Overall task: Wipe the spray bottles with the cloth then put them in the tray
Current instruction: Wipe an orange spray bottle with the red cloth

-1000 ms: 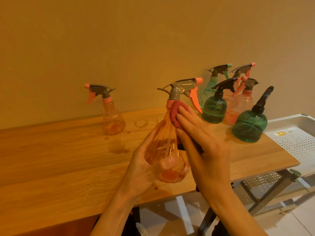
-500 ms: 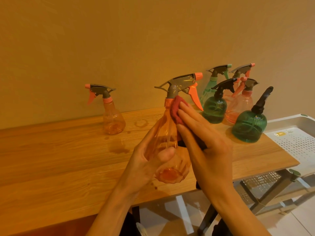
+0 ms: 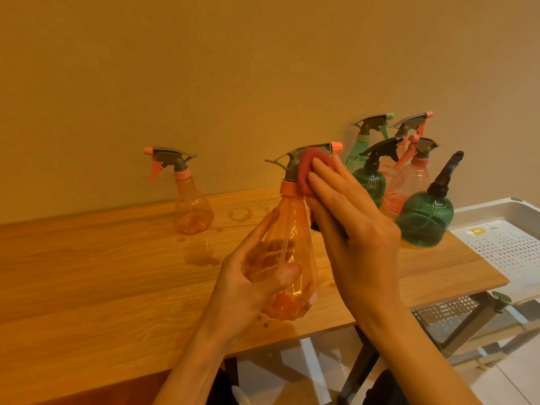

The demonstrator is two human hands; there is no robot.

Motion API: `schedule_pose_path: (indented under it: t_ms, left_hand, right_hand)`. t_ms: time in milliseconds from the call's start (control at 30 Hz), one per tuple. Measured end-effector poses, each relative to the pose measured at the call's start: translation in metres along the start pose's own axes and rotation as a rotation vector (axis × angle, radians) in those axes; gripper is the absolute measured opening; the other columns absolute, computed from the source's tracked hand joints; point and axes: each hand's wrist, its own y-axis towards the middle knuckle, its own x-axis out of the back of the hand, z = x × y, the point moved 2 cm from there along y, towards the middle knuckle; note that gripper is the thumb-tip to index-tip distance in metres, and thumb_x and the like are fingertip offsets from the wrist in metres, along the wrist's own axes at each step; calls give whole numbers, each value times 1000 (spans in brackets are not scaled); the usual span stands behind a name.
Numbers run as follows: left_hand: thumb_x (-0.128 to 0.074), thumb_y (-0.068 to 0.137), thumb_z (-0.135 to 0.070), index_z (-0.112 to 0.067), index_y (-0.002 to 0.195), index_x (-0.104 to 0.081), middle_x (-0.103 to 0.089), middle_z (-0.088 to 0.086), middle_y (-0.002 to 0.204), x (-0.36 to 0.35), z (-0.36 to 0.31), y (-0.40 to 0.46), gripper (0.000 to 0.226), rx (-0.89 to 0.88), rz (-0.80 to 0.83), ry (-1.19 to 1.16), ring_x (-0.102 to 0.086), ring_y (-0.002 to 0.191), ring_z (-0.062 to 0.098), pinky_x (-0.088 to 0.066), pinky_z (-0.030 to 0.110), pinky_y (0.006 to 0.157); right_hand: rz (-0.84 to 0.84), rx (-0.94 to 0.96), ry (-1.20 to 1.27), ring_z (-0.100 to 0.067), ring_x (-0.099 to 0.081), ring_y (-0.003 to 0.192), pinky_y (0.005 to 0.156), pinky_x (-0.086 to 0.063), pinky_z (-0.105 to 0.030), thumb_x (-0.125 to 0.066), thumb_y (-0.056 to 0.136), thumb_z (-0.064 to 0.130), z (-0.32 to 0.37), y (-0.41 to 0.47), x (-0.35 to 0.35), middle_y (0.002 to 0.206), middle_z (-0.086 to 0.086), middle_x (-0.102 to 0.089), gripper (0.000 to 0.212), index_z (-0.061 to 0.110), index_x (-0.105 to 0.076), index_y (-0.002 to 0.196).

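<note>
an orange spray bottle (image 3: pixel 287 258) is held above the wooden table (image 3: pixel 102 273), its body gripped by the left hand (image 3: pixel 251 285), while a red cloth (image 3: pixel 309 173) is pressed against the trigger head by the straight fingers of the right hand (image 3: pixel 353 229). the white tray (image 3: pixel 508 229) at the right appears to hold no bottles — nothing is judged finished. six more bottles are left standing: a lone orange bottle (image 3: pixel 191 206) and a cluster of five (image 3: pixel 409 182) beside the tray.

Yellow label on tray (image 3: pixel 493 229) too small to read.
</note>
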Motion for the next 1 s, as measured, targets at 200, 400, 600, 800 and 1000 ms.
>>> schedule_pose_path:
  t_ms: [200, 400, 600, 800, 1000]
  left_hand:
    - [-82, 64, -47, -53, 140, -47, -70, -17, 126, -5, -1, 0, 84, -15, -18, 44, -64, 121, 5, -54, 19, 91]
    - [-81, 65, -43, -45, 145, -46, -68, -19, 129, -3, -1, -2, 88, -21, -5, 18, -64, 122, 5, -54, 18, 90]
    - [-83, 63, -47, -61, 134, -53, -70, -13, 126, -6, -2, -1, 78, -27, -33, 33, -65, 121, 7, -55, 20, 91]
    - [-81, 64, -43, -54, 139, -52, -69, -16, 128, -2, -3, -4, 82, -20, -31, -25, -65, 122, 8, -56, 19, 87]
    - [-81, 65, -43, -48, 144, -49, -69, -8, 131, -6, -3, -2, 85, -4, -7, -15, -64, 124, 14, -55, 37, 96]
  right_hand:
    - [90, 76, -123, -29, -42, 143, 117, -36, -34, -61, 95, 7, 6, 3, -15, 144, -15, -56, 39, 0, -61, 134]
    - [36, 25, -150, -25, -41, 144, 119, -32, -25, -54, 99, 19, -4, 8, -3, 144, -10, -55, 40, 4, -60, 135]
    - [126, 113, -133, -28, -43, 142, 117, -36, -35, -63, 93, 5, 6, 9, -10, 142, -14, -57, 39, 1, -62, 132]
    - [53, 67, -246, -29, -43, 142, 117, -36, -35, -63, 93, 5, -15, 13, 8, 143, -12, -55, 41, 3, -60, 134]
    - [53, 50, -213, -28, -42, 143, 116, -39, -39, -64, 94, 3, -12, 11, 6, 145, -13, -54, 41, 2, -59, 135]
